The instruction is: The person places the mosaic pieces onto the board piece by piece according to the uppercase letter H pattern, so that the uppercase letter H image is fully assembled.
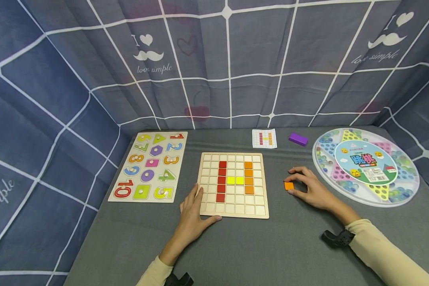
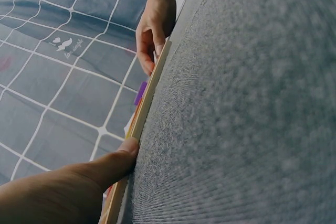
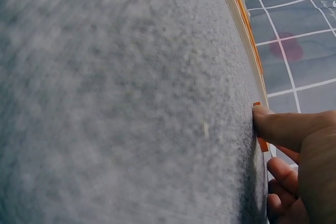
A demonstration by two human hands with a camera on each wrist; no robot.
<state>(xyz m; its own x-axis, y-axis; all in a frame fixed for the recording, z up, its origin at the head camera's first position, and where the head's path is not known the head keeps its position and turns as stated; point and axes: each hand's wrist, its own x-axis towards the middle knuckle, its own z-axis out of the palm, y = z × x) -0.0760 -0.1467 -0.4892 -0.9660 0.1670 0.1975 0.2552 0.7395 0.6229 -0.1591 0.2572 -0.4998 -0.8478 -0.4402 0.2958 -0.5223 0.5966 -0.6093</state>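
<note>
A wooden grid board lies mid-table with a red column, a yellow bar and an orange column on its cells. My left hand rests at the board's near left corner, fingers fairly straight along the side and thumb on the front edge; the thumb shows in the left wrist view. To the right of the board, my right hand pinches a small orange block low at the table. In the right wrist view the thumb covers part of that orange block.
A number-and-shape puzzle board lies to the left. Behind the grid board are a small pattern card and a purple block. A round Chinese checkers board lies at the right. Grey checked cloth hangs behind.
</note>
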